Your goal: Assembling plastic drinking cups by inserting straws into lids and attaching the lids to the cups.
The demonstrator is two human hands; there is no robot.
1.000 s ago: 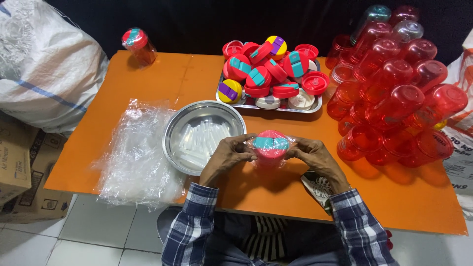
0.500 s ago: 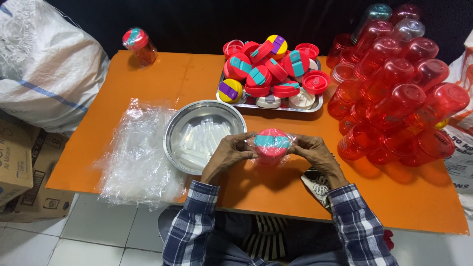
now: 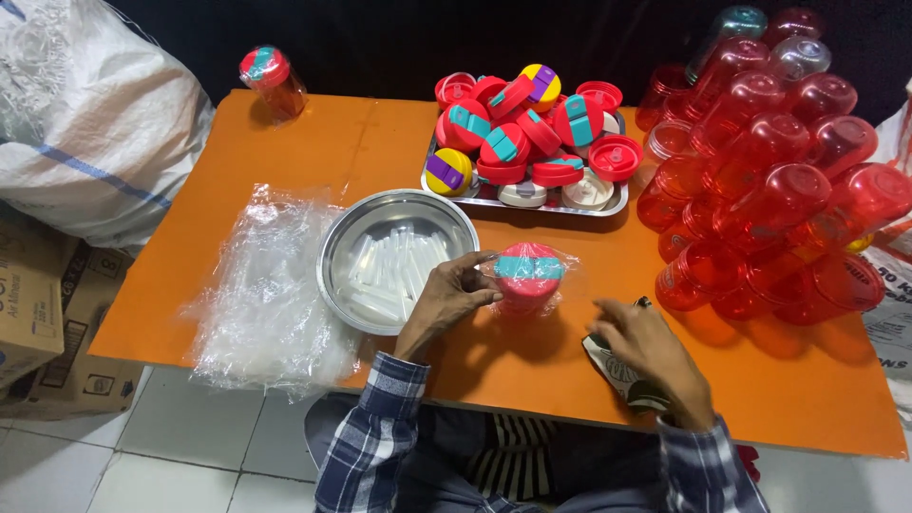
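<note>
At tabletop (image 3: 332, 142) centre, holding the wrapped red bottle (image 3: 528, 275) in the left hand's (image 3: 446, 299) grip, leaving the right hand (image 3: 646, 351) open at four o'clock. Possibly risking a slip on slick wrap toward the nine-o'clock steel bowl (image 3: 353, 217).

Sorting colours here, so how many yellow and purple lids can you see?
2. One yellow and purple lid sits at the tray's front left corner, the other on top of the pile at the back. More may be buried under the red lids.
</note>
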